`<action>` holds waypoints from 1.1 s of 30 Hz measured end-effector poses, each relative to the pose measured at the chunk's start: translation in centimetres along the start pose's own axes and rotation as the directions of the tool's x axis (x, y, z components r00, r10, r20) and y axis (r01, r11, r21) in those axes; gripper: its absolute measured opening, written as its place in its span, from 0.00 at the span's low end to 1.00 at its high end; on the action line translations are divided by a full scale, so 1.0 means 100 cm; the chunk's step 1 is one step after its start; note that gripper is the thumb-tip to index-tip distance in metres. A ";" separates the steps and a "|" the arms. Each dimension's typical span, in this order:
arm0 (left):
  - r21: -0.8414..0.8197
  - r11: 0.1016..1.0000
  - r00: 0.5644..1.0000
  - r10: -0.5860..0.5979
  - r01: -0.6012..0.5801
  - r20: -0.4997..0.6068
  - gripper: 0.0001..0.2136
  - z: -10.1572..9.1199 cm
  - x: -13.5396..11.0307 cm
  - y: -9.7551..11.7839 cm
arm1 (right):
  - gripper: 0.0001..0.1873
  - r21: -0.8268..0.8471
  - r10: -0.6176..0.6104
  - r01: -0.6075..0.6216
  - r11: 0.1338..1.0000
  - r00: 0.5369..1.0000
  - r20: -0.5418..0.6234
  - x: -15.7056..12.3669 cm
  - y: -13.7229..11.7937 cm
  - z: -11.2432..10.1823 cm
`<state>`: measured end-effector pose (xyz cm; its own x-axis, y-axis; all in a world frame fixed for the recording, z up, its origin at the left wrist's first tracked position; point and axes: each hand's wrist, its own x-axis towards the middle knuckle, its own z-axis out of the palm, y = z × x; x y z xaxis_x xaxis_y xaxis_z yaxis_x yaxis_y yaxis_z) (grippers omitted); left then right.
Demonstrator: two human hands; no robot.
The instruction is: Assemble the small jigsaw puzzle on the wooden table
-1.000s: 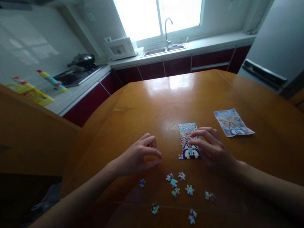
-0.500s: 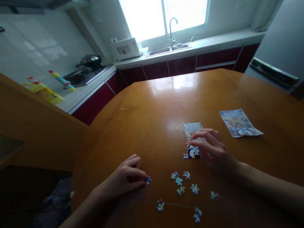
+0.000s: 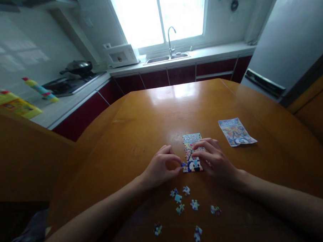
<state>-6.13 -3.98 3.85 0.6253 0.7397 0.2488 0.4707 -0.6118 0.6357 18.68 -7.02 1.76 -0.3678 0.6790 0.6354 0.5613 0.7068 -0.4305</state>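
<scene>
A partly built jigsaw puzzle [image 3: 191, 148] lies on the wooden table [image 3: 156, 124] in front of me. My left hand [image 3: 162, 167] pinches a small blue puzzle piece [image 3: 183, 165] and holds it against the puzzle's lower left corner. My right hand [image 3: 214, 160] rests on the right side of the puzzle, fingers curved and spread, pressing it down. Several loose puzzle pieces [image 3: 181, 200] lie scattered nearer to me, below both hands.
A printed picture sheet [image 3: 236, 132] lies to the right of the puzzle. Behind the table run a kitchen counter with a sink [image 3: 165, 58], a microwave [image 3: 122, 55], a stove with a wok [image 3: 77, 67] and bottles [image 3: 39, 89] at the left. A grey fridge [image 3: 283, 37] stands at the right.
My left hand picked up a blue piece from the table near me and carried it up and right to the puzzle's lower left corner. My right hand stayed on the puzzle.
</scene>
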 end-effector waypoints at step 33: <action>0.046 0.986 0.985 0.160 -0.163 0.065 0.09 0.007 -0.002 -0.007 | 0.14 -0.032 -0.060 0.072 0.997 0.955 0.290 -0.006 0.000 0.009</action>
<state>-6.16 -3.91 2.82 0.7318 0.6123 0.2994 0.3903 -0.7366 0.5524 18.21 -7.24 0.77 -0.5996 0.6638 0.4470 0.5567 0.7473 -0.3629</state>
